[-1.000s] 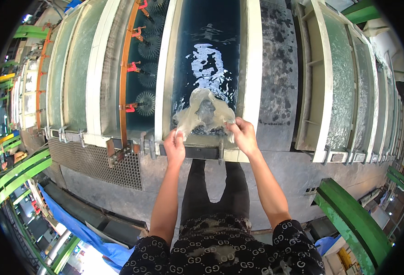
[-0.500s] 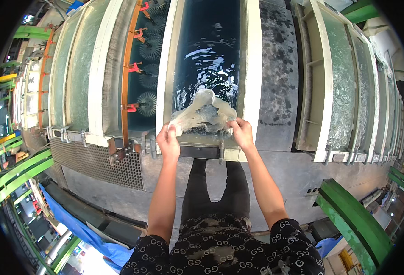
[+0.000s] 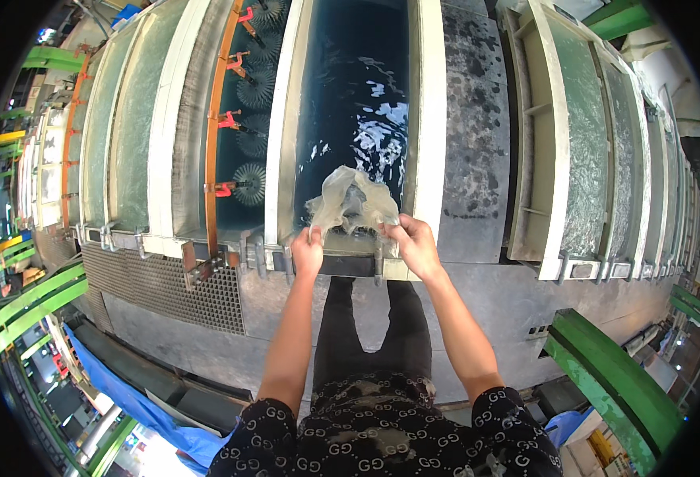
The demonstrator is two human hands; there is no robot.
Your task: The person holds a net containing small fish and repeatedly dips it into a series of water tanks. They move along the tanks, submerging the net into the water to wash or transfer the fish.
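A limp, translucent off-white piece of wet sheet [image 3: 339, 193], perhaps a bag or cloth, hangs spread between my two hands. It sits over the near end of a long tank [image 3: 427, 159] filled with dark blue, rippling liquid. My left hand [image 3: 308, 253] pinches the left edge of the sheet, thumb on top. Gripping its right edge is my right hand [image 3: 416, 245], at the tank's near right corner. The middle of the sheet arches away from me, with a gap beneath the arch. Whether its lower part touches the liquid I cannot tell.
An orange bar [image 3: 214, 127] with red clamps [image 3: 226, 120] and finned discs [image 3: 249, 183] runs along the neighbouring tank on the left. A dark stained panel [image 3: 474, 119] lies to the right. More tanks [image 3: 587, 151] follow. Grey pipes [image 3: 378, 258] cross the near rim.
My hands have come closer together, the left one moving right and slightly down. The sheet between them is narrower and more bunched, and the view has shifted slightly.
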